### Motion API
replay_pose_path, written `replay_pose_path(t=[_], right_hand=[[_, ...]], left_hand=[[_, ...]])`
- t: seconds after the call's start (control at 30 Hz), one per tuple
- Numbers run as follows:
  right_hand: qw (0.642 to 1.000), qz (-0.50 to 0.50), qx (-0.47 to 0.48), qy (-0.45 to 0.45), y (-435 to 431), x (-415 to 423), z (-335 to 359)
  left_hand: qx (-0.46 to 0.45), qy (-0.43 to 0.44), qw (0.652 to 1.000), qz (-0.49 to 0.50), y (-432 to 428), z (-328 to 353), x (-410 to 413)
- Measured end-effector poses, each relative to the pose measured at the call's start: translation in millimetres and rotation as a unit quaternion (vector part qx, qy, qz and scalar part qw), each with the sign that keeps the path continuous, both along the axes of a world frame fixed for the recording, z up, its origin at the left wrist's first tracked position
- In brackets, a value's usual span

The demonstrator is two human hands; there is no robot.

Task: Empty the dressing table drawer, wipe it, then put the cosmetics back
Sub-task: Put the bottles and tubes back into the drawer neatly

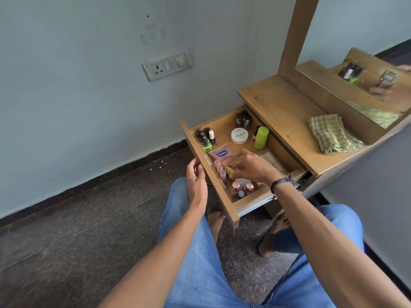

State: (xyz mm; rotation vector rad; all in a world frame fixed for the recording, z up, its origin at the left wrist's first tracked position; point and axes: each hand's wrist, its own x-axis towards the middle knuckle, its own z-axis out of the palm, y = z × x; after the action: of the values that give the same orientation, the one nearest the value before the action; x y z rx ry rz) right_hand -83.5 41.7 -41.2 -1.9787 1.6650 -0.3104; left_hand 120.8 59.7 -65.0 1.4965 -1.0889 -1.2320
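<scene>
I take this to be the very start of the emptying step: the drawer (pixel 224 201) is pulled out and full, and none of its things stand on the table (pixel 278 112) above it.

My left hand (pixel 196 178) is against the outside of the drawer's front panel, by the handle. I cannot tell whether it grips the handle or only steadies the panel. My right hand (pixel 251 167) reaches down inside the drawer, its fingers over the small tubes (pixel 221 170) along the front panel. The hand is blurred, so I cannot tell whether it has closed on one.

Inside the drawer:
- **Middle:** the pink Vaseline tube (pixel 222 154) lies flat.
- **One front corner:** nail polish bottles (pixel 205 136) stand in a cluster.
- **Other front corner:** the pink-capped bottles (pixel 241 188).
- **Towards the back:** a white jar (pixel 239 135), a lime-green cylinder (pixel 261 137) and some dark bottles (pixel 243 120).

The folded checked cloth (pixel 333 134) waits on the table, behind the drawer and well apart from it.

Next I would lift the items out, a few at a time, and set them on the bare table between the drawer and the cloth. The upright bottles look easy to knock over, so they want a careful pinch.
</scene>
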Motion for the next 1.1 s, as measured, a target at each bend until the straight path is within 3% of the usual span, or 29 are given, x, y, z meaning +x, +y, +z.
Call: replay_pose_path(t=[0.47,0.63,0.77,0.9,1.1], right_hand=[[0.998,-0.057,0.006,-0.027,1.1,3.4,-7.0],[0.992,-0.089,-0.027,-0.083,10.0,-3.2,-1.2],[0.963,-0.187,-0.126,-0.148,34.6,-17.7,8.1],[0.911,-0.299,-0.233,-0.162,80.6,-31.7,10.5],[0.864,-0.386,-0.269,-0.178,123.6,-32.4,-7.4]], left_hand=[[-0.02,0.002,1.0,0.003,-3.1,-9.1,1.1],[-0.016,-0.004,1.0,0.001,-2.9,-9.7,1.3],[-0.006,-0.002,1.0,-0.007,-3.3,-11.1,2.9],[-0.012,0.003,1.0,-0.008,-3.1,-14.7,1.8],[-0.016,0.007,1.0,-0.001,-2.4,-16.9,0.5]])
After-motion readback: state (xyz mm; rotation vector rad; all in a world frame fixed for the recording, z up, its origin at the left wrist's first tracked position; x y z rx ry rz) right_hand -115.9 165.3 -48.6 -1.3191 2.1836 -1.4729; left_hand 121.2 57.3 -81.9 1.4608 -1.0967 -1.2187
